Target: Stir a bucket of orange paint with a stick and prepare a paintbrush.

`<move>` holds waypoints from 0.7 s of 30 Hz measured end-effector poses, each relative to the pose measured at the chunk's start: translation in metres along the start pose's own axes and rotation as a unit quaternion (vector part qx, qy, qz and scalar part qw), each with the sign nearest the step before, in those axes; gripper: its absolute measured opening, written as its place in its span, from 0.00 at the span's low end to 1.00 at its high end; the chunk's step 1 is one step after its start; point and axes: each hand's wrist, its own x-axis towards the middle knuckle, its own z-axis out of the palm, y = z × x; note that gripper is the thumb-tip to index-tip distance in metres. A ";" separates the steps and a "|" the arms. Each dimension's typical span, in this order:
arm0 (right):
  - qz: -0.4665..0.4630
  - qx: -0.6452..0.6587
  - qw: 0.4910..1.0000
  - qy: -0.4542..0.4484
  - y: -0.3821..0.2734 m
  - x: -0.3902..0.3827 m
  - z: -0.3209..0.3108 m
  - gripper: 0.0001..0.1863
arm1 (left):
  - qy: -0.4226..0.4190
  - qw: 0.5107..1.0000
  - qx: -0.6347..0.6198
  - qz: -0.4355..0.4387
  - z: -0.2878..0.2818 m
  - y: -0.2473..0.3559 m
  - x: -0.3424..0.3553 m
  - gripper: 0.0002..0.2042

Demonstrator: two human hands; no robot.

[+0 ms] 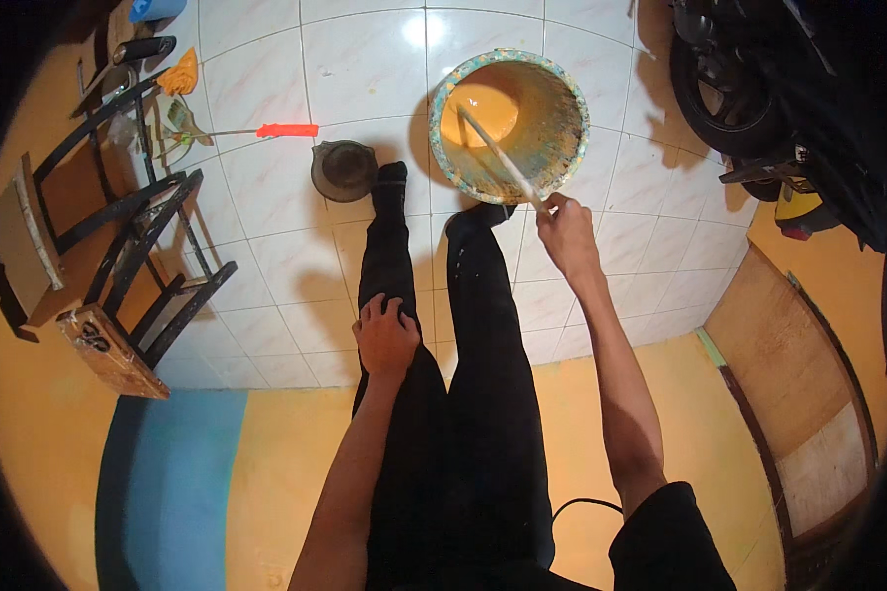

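My right hand is closed around the upper end of a pale wooden stick. The stick slants down into a speckled bucket, and its far end dips into orange-yellow paint. Inside, the bucket wall is streaked with dried residue. My left hand lies on my left leg near the knee, fingers spread, holding nothing. On the floor just left of the bucket, by my left foot, sits a small dark grey bowl.
A thin rod with a red handle lies on the white tiles, near a paintbrush and an orange cloth. Black-framed wooden furniture stands at left. A motorcycle is at far right, beyond a wooden panel.
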 end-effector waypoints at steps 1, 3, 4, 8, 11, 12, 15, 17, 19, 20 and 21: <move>0.009 0.002 1.000 -0.013 0.000 -0.004 0.000 0.08 | 0.000 1.000 0.000 0.001 0.000 0.000 0.000 0.15; -0.009 -0.009 1.000 -0.006 0.003 -0.009 0.002 0.07 | -0.005 1.000 -0.007 0.000 -0.002 -0.001 0.000 0.15; -0.024 -0.036 0.999 0.000 0.006 -0.009 0.001 0.07 | -0.005 1.000 -0.007 0.001 -0.001 -0.001 0.000 0.15; -0.020 -0.100 0.995 -0.015 0.011 0.007 -0.020 0.07 | 0.006 1.000 -0.009 0.004 0.000 0.000 -0.001 0.15; -0.029 -0.139 0.990 0.002 0.007 0.023 -0.033 0.08 | 0.016 1.000 0.005 0.005 -0.001 0.000 -0.002 0.15; -0.014 -0.121 0.992 -0.014 0.004 0.027 -0.040 0.09 | 0.017 1.000 0.007 0.003 -0.001 0.000 -0.002 0.15; -0.012 -0.133 0.991 -0.013 -0.006 0.036 -0.044 0.10 | 0.008 1.000 0.006 0.004 -0.002 0.000 -0.002 0.15; -0.026 -0.157 0.987 0.000 -0.009 0.042 -0.045 0.10 | 0.012 1.000 0.005 0.005 0.001 0.001 -0.002 0.15; -0.040 -0.182 0.982 0.011 -0.012 0.048 -0.049 0.11 | 0.015 1.000 0.003 0.006 0.002 0.000 -0.002 0.15; -0.038 -0.177 0.983 -0.001 -0.013 0.050 -0.052 0.11 | 0.015 1.000 0.006 0.005 0.001 0.000 -0.002 0.15; -0.037 -0.173 0.984 -0.014 -0.014 0.051 -0.055 0.12 | 0.015 1.000 0.009 0.004 0.001 -0.001 -0.002 0.15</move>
